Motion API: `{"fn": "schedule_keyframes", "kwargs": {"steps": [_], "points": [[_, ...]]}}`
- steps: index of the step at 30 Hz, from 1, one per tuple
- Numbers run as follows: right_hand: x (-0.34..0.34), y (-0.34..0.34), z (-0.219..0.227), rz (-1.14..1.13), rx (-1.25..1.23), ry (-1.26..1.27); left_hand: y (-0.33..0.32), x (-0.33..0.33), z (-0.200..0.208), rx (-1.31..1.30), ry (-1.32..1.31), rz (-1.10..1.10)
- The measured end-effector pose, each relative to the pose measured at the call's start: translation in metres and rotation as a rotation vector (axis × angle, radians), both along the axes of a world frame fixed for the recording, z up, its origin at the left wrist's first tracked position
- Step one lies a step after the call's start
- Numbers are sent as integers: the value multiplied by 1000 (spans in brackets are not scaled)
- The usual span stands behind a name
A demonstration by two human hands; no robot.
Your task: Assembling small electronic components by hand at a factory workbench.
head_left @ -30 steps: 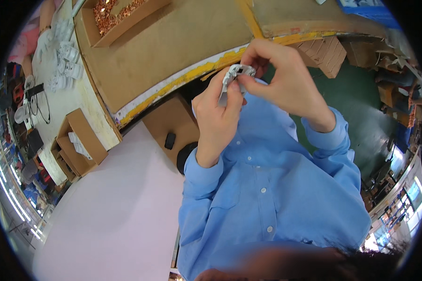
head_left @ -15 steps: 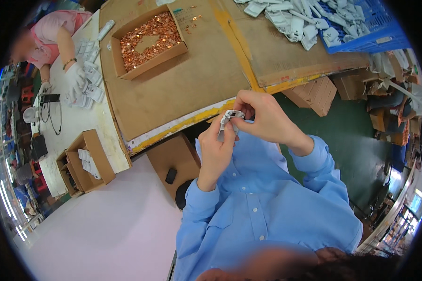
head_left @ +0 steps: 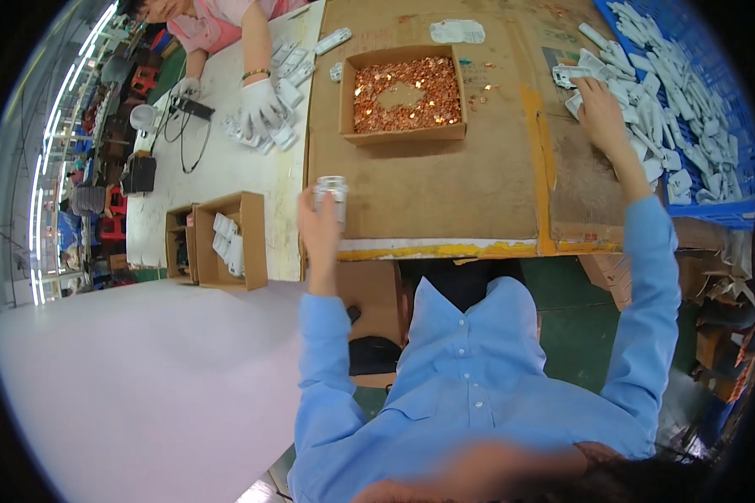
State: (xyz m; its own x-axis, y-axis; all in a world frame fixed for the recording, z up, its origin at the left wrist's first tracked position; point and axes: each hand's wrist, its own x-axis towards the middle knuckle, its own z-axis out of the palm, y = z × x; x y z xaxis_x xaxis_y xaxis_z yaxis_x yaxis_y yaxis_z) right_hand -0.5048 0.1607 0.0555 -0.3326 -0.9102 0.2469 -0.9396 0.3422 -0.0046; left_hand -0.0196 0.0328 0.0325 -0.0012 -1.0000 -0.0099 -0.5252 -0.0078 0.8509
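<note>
My left hand (head_left: 319, 233), at the table's near left edge, is closed around a small white plastic housing (head_left: 331, 189) held upright. Toward the far right, my right hand (head_left: 602, 119) reaches to a loose pile of white plastic parts (head_left: 646, 113). Its fingers are stretched out, with the tips at the edge of one white part (head_left: 567, 75); no firm grip on it shows. In the middle stands a shallow cardboard box (head_left: 403, 137) holding many small copper-coloured metal pieces (head_left: 436, 84).
A blue plastic crate (head_left: 734, 172) full of white parts stands at the right. A co-worker's gloved hand (head_left: 260, 107) is among white parts on the left table. Cardboard boxes (head_left: 245, 218), a black device (head_left: 191, 107) with a cable, and yellow tape (head_left: 538, 159) are nearby.
My hands were together at the table edge over one white part. They have separated: the left carried a white housing leftward, the right reached to the pile. The view has turned.
</note>
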Motion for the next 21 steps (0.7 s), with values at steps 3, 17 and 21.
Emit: {"fn": "schedule_keyframes", "kwargs": {"steps": [3,17,21], "points": [[-59,-20,-32,120,55,282,-78,51,-42,-49,-93,120],[-80,-46,-10,38,335,-25,-117,13,-26,-560,-236,33],[-83,-47,1,30,298,181,-59,-6,-33,-547,-82,-81]]}}
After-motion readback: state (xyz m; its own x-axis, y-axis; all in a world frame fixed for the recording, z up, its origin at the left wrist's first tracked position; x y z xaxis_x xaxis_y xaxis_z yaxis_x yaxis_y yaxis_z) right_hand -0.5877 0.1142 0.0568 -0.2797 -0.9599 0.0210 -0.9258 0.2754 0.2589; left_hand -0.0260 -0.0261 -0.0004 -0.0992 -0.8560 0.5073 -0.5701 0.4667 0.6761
